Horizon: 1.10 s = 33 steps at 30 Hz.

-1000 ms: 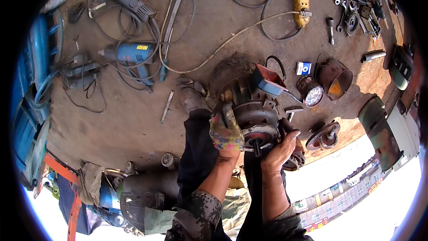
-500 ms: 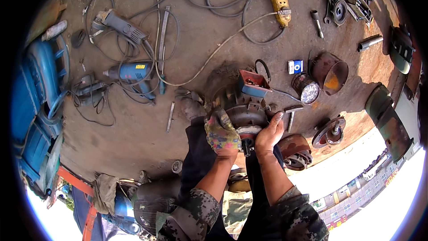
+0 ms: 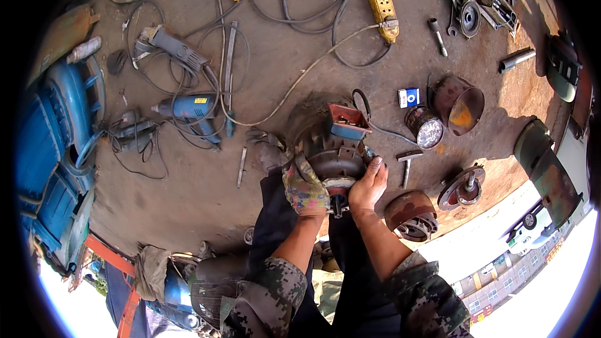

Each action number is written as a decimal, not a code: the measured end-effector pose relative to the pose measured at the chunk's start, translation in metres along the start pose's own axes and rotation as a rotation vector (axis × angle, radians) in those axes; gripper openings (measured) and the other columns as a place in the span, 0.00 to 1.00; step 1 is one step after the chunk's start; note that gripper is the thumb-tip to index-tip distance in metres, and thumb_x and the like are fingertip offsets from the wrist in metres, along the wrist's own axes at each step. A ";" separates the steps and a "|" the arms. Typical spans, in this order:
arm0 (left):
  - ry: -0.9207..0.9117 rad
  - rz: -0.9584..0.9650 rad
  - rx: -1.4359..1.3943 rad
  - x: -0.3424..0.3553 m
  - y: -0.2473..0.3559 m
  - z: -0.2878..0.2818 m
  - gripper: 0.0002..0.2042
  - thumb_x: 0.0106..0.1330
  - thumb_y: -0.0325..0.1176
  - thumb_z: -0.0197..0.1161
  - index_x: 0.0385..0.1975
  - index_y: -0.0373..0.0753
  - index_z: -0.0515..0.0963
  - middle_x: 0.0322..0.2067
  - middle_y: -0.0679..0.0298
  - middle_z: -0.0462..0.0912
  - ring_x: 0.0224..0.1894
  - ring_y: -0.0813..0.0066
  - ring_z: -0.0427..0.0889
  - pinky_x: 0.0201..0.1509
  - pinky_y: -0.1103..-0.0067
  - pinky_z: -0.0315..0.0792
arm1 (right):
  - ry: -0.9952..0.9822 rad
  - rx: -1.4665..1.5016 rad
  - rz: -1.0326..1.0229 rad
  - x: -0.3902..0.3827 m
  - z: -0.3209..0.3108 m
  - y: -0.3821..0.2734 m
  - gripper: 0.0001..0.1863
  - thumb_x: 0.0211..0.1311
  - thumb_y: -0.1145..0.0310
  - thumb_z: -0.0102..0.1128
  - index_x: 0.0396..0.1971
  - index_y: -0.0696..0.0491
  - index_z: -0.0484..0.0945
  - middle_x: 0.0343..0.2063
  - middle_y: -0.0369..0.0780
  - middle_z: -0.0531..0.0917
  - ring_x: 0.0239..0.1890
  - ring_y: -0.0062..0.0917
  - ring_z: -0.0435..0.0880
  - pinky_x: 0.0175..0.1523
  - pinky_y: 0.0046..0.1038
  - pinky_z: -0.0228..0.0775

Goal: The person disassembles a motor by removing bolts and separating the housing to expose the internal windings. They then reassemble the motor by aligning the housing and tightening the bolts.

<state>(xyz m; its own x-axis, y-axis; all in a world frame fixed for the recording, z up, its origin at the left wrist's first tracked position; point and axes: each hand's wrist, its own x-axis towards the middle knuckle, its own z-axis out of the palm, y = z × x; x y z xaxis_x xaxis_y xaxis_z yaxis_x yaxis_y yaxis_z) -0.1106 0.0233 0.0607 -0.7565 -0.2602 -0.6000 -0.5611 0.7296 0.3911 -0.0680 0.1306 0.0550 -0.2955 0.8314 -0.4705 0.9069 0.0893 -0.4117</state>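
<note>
Between my legs stands a dark electric motor (image 3: 338, 164) with a ribbed body. Its open terminal box (image 3: 349, 130), red inside and blue-grey outside, is on the far side. A short dark shaft (image 3: 339, 205) points toward me from its near end. My left hand (image 3: 306, 186), in a patterned glove, curls round the motor's left side. Bare, my right hand (image 3: 368, 186) presses against the right side with its thumb up; its other fingers are partly hidden. A hammer (image 3: 408, 164) lies to the right, beyond my right hand.
On the right are a flanged end cover (image 3: 462, 189), a rusty ring-shaped part (image 3: 410, 209), a can (image 3: 429, 130) and a rusty cylinder (image 3: 460, 103). Cords wind around a blue drill (image 3: 191, 107), an angle grinder (image 3: 176, 47) and a yellow power strip (image 3: 382, 12). Wrenches (image 3: 452, 25) lie far right.
My view has shifted slightly, so most things sit a little differently in the picture. Both hands stay on the motor. A white vehicle has come into view at the lower right.
</note>
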 end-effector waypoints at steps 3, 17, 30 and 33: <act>0.000 -0.030 -0.017 0.001 0.005 -0.002 0.28 0.83 0.50 0.43 0.52 0.27 0.80 0.49 0.38 0.82 0.54 0.35 0.77 0.61 0.56 0.69 | -0.022 -0.032 0.019 0.000 0.001 0.002 0.32 0.84 0.46 0.39 0.43 0.63 0.79 0.41 0.57 0.79 0.46 0.56 0.77 0.55 0.49 0.67; 0.088 0.200 0.120 0.002 -0.029 0.017 0.27 0.84 0.47 0.39 0.52 0.28 0.80 0.49 0.37 0.82 0.54 0.34 0.77 0.63 0.54 0.70 | -0.039 -0.054 -0.045 -0.001 0.005 0.012 0.28 0.84 0.49 0.39 0.43 0.60 0.77 0.43 0.58 0.76 0.47 0.60 0.74 0.55 0.53 0.66; 0.129 0.066 0.002 0.002 -0.003 0.009 0.27 0.83 0.48 0.43 0.54 0.27 0.79 0.54 0.37 0.81 0.60 0.39 0.77 0.67 0.60 0.69 | -0.150 0.168 -0.006 -0.001 -0.004 0.017 0.30 0.82 0.42 0.42 0.55 0.57 0.76 0.55 0.57 0.76 0.60 0.57 0.70 0.66 0.54 0.59; 0.277 0.234 -0.011 0.021 -0.033 0.029 0.27 0.83 0.49 0.45 0.48 0.25 0.80 0.45 0.38 0.85 0.51 0.38 0.81 0.56 0.58 0.73 | -0.285 0.241 0.080 0.005 -0.009 0.018 0.37 0.79 0.38 0.44 0.66 0.58 0.70 0.65 0.55 0.72 0.70 0.55 0.64 0.70 0.58 0.57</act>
<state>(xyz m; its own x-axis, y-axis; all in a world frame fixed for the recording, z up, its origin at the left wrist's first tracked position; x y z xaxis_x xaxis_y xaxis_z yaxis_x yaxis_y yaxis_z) -0.0984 0.0118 0.0152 -0.9264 -0.2491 -0.2823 -0.3641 0.7834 0.5037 -0.0507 0.1412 0.0526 -0.3290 0.6419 -0.6926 0.8437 -0.1296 -0.5209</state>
